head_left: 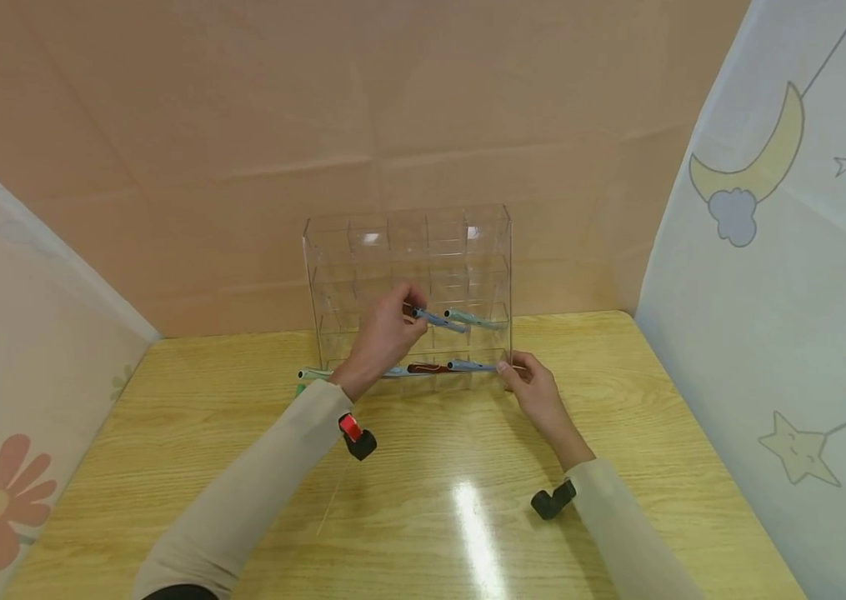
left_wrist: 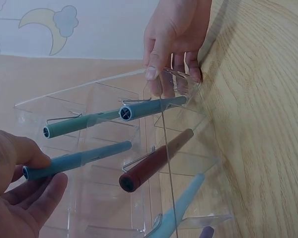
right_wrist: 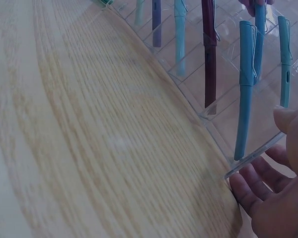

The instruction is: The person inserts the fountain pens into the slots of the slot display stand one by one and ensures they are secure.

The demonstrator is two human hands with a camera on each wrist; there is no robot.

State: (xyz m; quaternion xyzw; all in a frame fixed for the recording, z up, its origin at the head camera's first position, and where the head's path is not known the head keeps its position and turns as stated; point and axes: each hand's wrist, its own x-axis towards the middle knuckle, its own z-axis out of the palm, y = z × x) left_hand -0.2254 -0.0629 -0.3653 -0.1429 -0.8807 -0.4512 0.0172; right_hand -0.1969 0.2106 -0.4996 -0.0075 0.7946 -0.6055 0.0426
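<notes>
A clear acrylic rack (head_left: pixel 409 218) with tiers of compartments stands on the table. My left hand (head_left: pixel 385 329) pinches the capped end of a blue pen (left_wrist: pixel 89 157) between thumb and fingers, its other end reaching into the second tier from the bottom. Beside it in that tier lies a green pen (head_left: pixel 475 319). The lowest tier bears another blue pen (right_wrist: pixel 245 89), a dark red pen (right_wrist: pixel 209 54), a light blue pen (right_wrist: pixel 180 44), a purple pen (right_wrist: pixel 156 25) and a pale green pen (head_left: pixel 313 374). My right hand (head_left: pixel 538 396) grips the rack's right side wall, thumb in front, fingers behind.
The wooden table (head_left: pixel 423 475) spreads in front of the rack. An orange-brown cloth (head_left: pixel 392 108) hangs behind it. Printed white cloth walls (head_left: pixel 790 292) rise at both sides. A small green item (head_left: pixel 301 389) shows at the rack's lower left corner.
</notes>
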